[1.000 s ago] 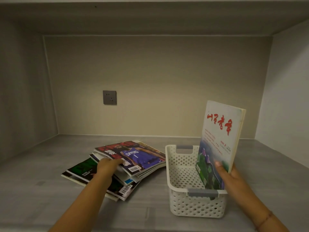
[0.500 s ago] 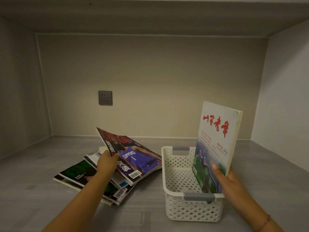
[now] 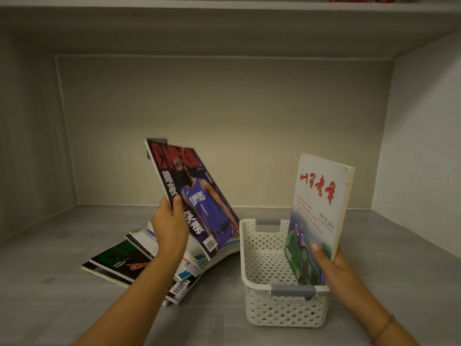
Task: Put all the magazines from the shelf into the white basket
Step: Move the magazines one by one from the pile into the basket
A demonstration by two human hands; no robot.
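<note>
Okay, status. A second ago the left hand [image 3: 171, 228] lay flat on the stack [image 3: 119, 260] with the basketball magazine [image 3: 199, 201] lying on top. Half a second ago that cover was tipping up. Now it's lifted and steeply tilted, top edge high against the back wall. The thumb sits on the cover and the fingers are behind, pinching the left edge. Its lower right corner overlaps the stack in view, so I can't tell if it's clear yet.

The right hand [image 3: 334, 265] has barely moved. It holds the white magazine with red characters [image 3: 319, 203] upright by the lower right corner, thumb on the front, fingers hidden behind. The lower end is inside the white basket [image 3: 243, 245], on its right side. The front rim hides the bottom edge, so I can't say whether it's seated on the floor.

My read: magazine one is as good as placed and magazine two is in transit. Several more remain fanned out on the shelf [image 3: 50, 295], just left of the basket.

Surroundings: a grey wall socket [image 3: 162, 142] is mostly hidden behind the raised cover.

Blockers:
- The upright magazine takes the right side of the basket. Only the left part looks free.
- The covers look taller than the basket walls, so everything probably goes in standing.
- The right hand likely has to keep propping until something leans against it.
- The glossy stack may slide as copies come off.
</note>
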